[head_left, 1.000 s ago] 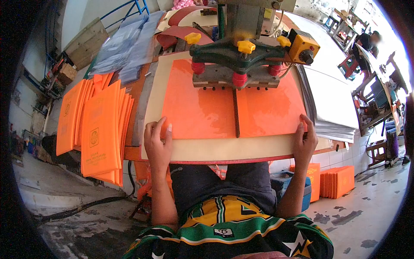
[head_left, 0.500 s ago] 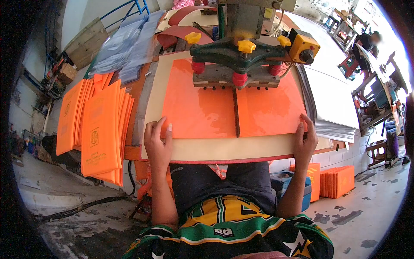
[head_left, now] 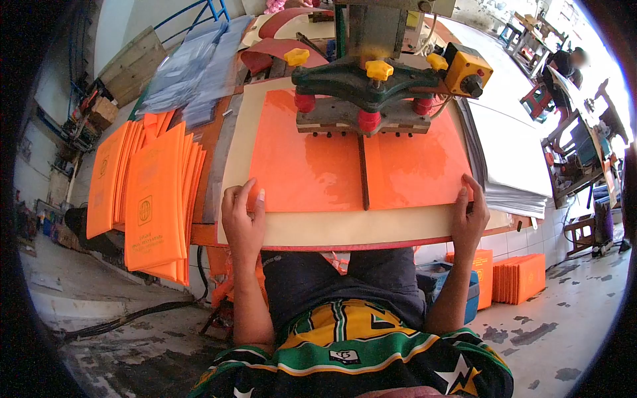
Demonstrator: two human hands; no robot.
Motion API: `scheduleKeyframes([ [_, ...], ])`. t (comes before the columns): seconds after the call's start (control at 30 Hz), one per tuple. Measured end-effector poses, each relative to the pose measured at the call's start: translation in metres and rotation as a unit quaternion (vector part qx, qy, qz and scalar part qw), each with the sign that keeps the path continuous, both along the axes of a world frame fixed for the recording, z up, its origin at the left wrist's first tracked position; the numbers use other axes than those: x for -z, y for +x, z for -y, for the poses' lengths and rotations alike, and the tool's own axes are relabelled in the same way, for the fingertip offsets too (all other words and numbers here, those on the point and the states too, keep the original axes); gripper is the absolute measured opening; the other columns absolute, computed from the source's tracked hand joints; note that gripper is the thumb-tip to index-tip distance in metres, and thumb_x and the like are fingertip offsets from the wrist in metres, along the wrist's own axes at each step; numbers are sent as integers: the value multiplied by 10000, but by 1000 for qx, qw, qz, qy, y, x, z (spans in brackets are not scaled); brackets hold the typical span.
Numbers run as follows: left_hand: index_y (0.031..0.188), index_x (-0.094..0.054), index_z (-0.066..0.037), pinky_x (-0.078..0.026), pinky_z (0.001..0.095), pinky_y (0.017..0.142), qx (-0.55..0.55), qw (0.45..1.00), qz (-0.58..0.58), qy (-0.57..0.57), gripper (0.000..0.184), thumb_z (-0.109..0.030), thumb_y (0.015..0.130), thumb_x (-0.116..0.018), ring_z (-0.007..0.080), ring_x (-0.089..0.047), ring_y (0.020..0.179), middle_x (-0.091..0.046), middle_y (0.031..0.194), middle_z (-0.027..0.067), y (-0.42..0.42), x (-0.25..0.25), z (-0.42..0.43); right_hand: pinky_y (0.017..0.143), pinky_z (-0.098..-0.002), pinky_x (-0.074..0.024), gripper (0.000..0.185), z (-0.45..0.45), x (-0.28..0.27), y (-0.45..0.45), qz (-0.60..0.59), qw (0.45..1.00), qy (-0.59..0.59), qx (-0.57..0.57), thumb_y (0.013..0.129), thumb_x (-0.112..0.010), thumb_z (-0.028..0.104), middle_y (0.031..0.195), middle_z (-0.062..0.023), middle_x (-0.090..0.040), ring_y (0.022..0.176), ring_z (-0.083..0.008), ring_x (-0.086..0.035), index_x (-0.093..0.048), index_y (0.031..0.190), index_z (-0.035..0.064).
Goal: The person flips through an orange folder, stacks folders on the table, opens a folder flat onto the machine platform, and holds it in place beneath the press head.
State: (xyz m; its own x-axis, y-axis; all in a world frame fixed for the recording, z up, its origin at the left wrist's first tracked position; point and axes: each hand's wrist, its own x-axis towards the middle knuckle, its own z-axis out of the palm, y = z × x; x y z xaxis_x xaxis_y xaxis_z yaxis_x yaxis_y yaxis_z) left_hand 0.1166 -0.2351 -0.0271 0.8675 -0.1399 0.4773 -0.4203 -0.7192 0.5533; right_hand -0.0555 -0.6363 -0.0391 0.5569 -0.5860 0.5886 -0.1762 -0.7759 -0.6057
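Observation:
A glossy orange plastic sheet (head_left: pixel 305 166) lies on a cream board (head_left: pixel 318 229) beneath the press head (head_left: pixel 368 109). A dark bar (head_left: pixel 363 176) runs down its middle. My left hand (head_left: pixel 243 215) is at the sheet's near left corner, fingers curled and the thumb over the edge. At the near right corner, my right hand (head_left: pixel 470 212) grips the edge in a similar way, thumb and index finger bent around it. The press head, with yellow knobs (head_left: pixel 378 71) and red collars (head_left: pixel 369 121), covers the far middle of the sheet.
Printed orange folders (head_left: pixel 156 205) stand stacked at the left, with clear plastic sleeves (head_left: pixel 189 73) behind. White sheets (head_left: pixel 511 152) are piled right of the board. More orange folders (head_left: pixel 519 278) and a blue bin (head_left: pixel 472 298) are below right. A person (head_left: pixel 564 69) sits far right.

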Motion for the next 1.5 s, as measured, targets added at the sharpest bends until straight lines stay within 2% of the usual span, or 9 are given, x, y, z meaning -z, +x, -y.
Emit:
scheduleKeyframes([
  [0.2,1307,-711,-23,-518,430,984,3,1000,4,8,352,-250,1040,-682,310,-639,1094,-630,1140,146,2,2,-2,869,-372,-561,333,-1,-1,-1,-12,1000,14,9,1111,-555,234,1238,-186,-768,1054,-241,-746,-697,1309,7],
  [0.27,1322,-702,-18,-529,433,973,6,1000,-1,12,371,-261,1042,-681,308,-641,1098,-620,1149,147,2,2,-3,769,-335,-545,332,1,1,-2,-22,1000,13,15,1109,-561,236,1220,-169,-774,902,-185,-721,-699,1313,13],
  [0.3,1319,-702,-16,-527,433,970,6,1000,0,10,370,-259,1041,-681,310,-641,1093,-621,1143,148,2,2,-2,769,-335,-545,332,4,5,-1,-22,1000,14,15,1109,-561,236,1220,-169,-774,902,-185,-721,-699,1313,13],
  [0.37,1317,-703,-14,-524,433,967,6,1000,2,9,369,-258,1041,-681,312,-640,1087,-622,1137,148,2,2,-2,660,-302,-493,334,9,12,2,21,998,-50,3,1108,-566,237,1194,-148,-781,747,-126,-630,-701,1317,15],
  [0.5,1312,-703,-12,-522,436,965,8,1000,0,3,366,-253,1037,-683,317,-639,1082,-624,1135,151,2,2,-2,603,-283,-445,336,6,8,0,0,1000,-12,10,1108,-566,239,1186,-137,-782,674,-92,-555,-701,1321,17],
  [0.7,1317,-702,-14,-526,442,965,10,1000,3,8,368,-254,1039,-681,314,-641,1090,-624,1138,151,2,3,-4,593,-276,-437,334,9,12,1,23,999,-44,-1,1107,-565,235,1202,-138,-781,667,-83,-563,-701,1321,18],
  [1.03,1346,-697,-34,-541,436,996,3,1000,-11,26,388,-286,1053,-670,291,-643,1142,-619,1184,138,2,3,-4,556,-272,-415,324,7,9,0,-1,1000,-19,10,1102,-573,228,1206,-129,-784,619,-65,-526,-701,1317,23],
  [1.5,1339,-701,-23,-527,437,1005,0,1000,-15,26,394,-293,1054,-663,306,-638,1146,-622,1179,151,2,2,-3,557,-268,-409,317,7,9,0,9,1000,-23,5,1102,-573,218,1199,-122,-785,619,-65,-519,-701,1316,23],
])
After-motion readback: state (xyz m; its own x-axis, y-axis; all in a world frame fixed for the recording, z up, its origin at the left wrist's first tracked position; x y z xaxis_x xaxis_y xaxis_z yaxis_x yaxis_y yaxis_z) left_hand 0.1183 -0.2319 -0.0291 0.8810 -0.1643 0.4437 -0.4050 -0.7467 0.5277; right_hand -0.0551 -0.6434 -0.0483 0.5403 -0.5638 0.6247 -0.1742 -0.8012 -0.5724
